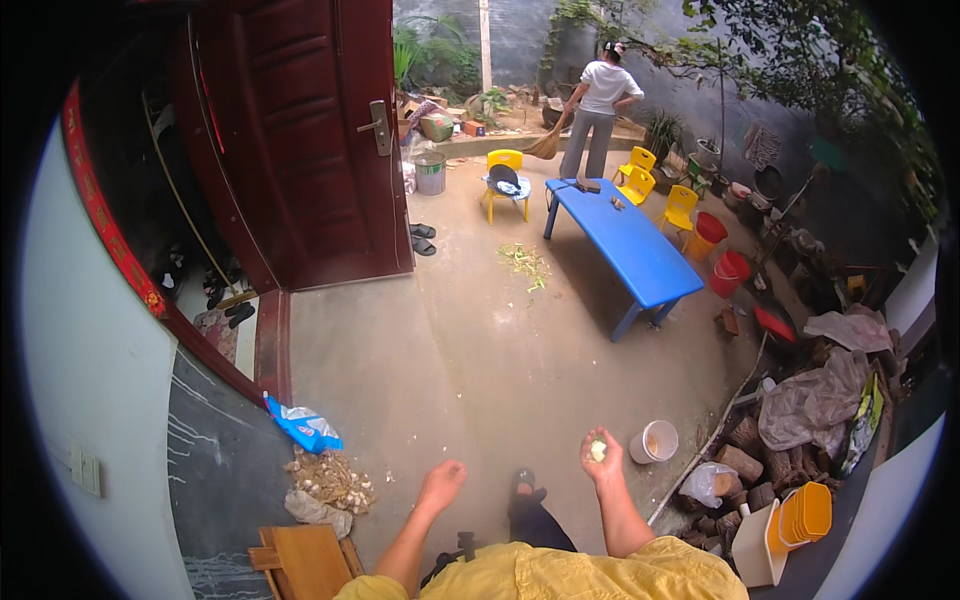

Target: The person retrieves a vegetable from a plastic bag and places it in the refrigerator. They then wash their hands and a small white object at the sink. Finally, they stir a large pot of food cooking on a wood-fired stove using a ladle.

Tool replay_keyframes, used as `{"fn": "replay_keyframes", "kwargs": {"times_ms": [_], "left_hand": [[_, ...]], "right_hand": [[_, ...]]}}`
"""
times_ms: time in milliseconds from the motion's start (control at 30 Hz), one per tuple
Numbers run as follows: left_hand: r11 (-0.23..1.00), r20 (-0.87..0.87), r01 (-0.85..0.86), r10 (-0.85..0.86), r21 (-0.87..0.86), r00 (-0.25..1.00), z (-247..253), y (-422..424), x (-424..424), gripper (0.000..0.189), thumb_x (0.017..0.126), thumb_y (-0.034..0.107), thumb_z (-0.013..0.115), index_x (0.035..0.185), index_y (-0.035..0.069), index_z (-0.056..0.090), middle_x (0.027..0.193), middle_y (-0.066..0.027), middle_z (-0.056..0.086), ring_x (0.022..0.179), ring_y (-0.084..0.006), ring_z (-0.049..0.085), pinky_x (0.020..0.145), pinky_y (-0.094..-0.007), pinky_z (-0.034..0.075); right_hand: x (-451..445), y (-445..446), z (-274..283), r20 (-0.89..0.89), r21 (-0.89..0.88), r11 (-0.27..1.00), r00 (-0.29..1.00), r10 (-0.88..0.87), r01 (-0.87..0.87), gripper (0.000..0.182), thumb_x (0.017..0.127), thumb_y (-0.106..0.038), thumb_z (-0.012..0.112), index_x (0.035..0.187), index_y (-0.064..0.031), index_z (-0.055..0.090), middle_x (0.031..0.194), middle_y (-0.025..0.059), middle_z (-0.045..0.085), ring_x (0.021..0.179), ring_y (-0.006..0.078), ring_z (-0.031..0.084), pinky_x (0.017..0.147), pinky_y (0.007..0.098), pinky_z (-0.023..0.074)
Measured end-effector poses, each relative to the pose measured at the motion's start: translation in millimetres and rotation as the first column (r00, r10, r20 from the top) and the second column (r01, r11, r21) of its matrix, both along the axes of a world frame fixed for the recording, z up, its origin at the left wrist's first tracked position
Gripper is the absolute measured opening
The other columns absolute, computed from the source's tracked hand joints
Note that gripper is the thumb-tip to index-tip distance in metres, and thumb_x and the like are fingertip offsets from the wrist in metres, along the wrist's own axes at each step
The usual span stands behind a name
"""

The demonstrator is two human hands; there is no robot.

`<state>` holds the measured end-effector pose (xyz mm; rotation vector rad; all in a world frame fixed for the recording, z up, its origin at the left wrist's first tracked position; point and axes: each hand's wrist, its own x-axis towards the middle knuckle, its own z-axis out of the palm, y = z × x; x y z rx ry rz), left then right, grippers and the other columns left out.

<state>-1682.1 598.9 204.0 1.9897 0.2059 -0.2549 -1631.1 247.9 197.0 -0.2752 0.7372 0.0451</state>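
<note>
My right hand (604,459) is turned palm up and cupped around small pale pieces (598,450) that look like peeled garlic cloves. Just right of it, a white plastic bucket (654,442) stands on the concrete, with something light brown inside. My left hand (444,484) hangs over the floor with its fingers curled inward; whether anything lies in it is hidden. Further left, a heap of dry brownish skins and white bits (326,480) rests against the wall, beside a blue and white plastic bag (304,424).
A blue table (630,240) stands ahead, near small yellow chairs (681,206). Beyond it a person (600,94) holds a broom (547,142). Chopped logs (739,459) and a yellow bucket (799,517) line the right. Wooden boards (311,559) lie lower left; a dark red door (315,142) stands ajar.
</note>
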Motion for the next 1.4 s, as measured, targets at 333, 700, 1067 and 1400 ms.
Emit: {"fn": "replay_keyframes", "kwargs": {"times_ms": [333,700,1067,1400], "left_hand": [[0.955,-0.088,-0.202,0.225,0.219,0.970,-80.7,67.2,287.8,0.024,0.082,0.027,0.055,0.093,0.007,0.062,0.087,-0.0141,0.065,0.084,-0.0294,0.063,0.077,-0.0363,0.048],[0.900,-0.259,-0.392,0.431,0.190,0.865,-114.1,116.8,507.8,0.027,0.082,0.028,0.051,0.086,0.005,0.062,0.082,-0.0156,0.065,0.082,-0.0323,0.061,0.074,-0.0390,0.048],[0.949,-0.118,-0.305,0.312,0.076,0.943,-55.4,152.9,930.8,0.027,0.084,0.026,0.051,0.097,0.004,0.060,0.092,-0.0164,0.064,0.088,-0.0312,0.060,0.077,-0.0371,0.047],[0.696,-0.125,-0.691,0.717,0.196,0.686,-78.5,179.9,1063.8,0.020,0.084,0.019,0.054,0.082,-0.001,0.059,0.066,-0.0108,0.061,0.063,-0.0171,0.063,0.060,-0.0310,0.050]], "right_hand": [[410.3,-4.0,-35.7,0.148,-0.018,0.991,0.980,0.131,-0.130,0.019,0.087,-0.026,0.051,0.074,-0.0119,0.056,0.077,0.0050,0.061,0.065,0.0196,0.059,0.051,0.0272,0.0476],[745.1,164.0,-58.7,0.129,0.248,0.827,0.864,0.487,-0.504,0.018,0.087,-0.024,0.049,0.083,-0.0079,0.056,0.083,0.0084,0.060,0.075,0.0232,0.059,0.059,0.0315,0.0506],[1072.8,228.2,-69.1,0.033,0.083,0.825,0.829,0.558,-0.559,0.021,0.089,-0.024,0.047,0.080,-0.0068,0.053,0.082,0.0084,0.059,0.079,0.0260,0.058,0.067,0.0358,0.0509],[1437.2,354.2,-94.2,0.032,0.134,0.843,0.853,0.521,-0.520,0.031,0.088,-0.033,0.043,0.086,-0.0033,0.052,0.084,0.0139,0.056,0.080,0.0308,0.056,0.069,0.0433,0.0513]]}}
